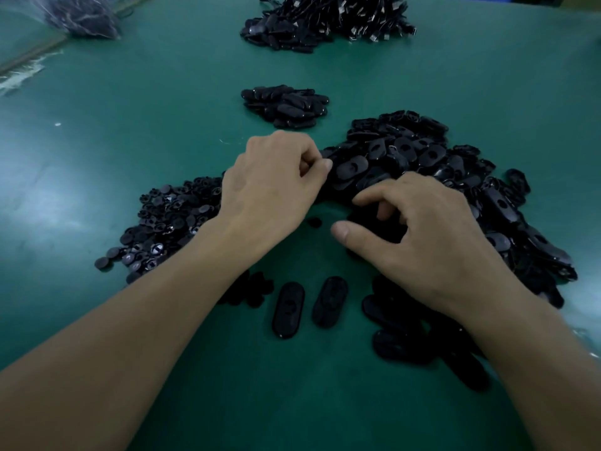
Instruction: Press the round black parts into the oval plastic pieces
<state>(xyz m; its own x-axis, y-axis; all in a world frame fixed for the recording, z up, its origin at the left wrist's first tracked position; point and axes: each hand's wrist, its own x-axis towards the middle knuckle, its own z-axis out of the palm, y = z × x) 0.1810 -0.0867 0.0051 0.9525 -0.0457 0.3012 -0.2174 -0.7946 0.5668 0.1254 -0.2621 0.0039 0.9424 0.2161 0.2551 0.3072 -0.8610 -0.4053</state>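
A heap of round black parts [169, 219] lies at the left of the green table [130, 125]. A bigger heap of black oval plastic pieces [422, 164] spreads at the right. My left hand [273, 187] sits at the near-left edge of the oval heap, fingers curled; what they hold is hidden. My right hand [419, 232] hovers over the heap's near side, its fingers curled round a dark oval piece [374, 226]. Two oval pieces [288, 309] [330, 301] lie side by side in front of me. One round part [313, 222] lies alone between my hands.
A small pile of oval pieces [286, 105] lies beyond my hands. A large pile of black parts with metal ends [328, 21] is at the far edge. A plastic bag [81, 14] sits far left. More oval pieces [406, 327] lie under my right forearm.
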